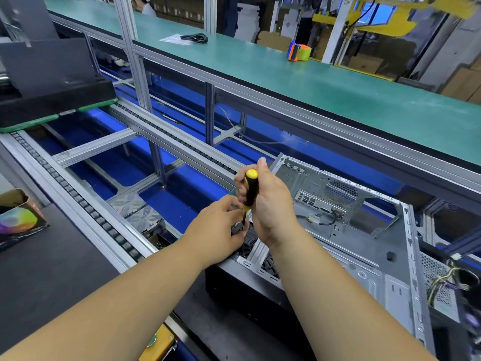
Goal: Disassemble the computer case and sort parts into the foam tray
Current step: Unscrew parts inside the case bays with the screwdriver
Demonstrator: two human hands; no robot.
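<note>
Right hand (270,201) gripped the black handle of a yellow-capped screwdriver (250,190), fingers curled around it and thumb raised beside the cap, with the tool held nearly upright and its tip pointing down into the near corner of the computer case (364,256). Left hand (221,227) was just beside and below it, its fingertips pinched around the lower shaft of the screwdriver at the point where the tip met the case; what lay under the tip was hidden by the fingers. Both forearms reached in from the lower edge of the view. The computer case lay on its side with its open face upward, on the dark bench (52,282) next to a roller conveyor (86,207); its rear panel with port cut-outs and a perforated vent stood at the far side, and a bundle of loose wires (447,280) hung at its right end. On the raised green shelf (286,74) behind were a tape dispenser (299,53) and a coiled black cable (194,37). A black foam tray (59,100) sat on the conveyor at the upper left, well apart from the case.
</note>
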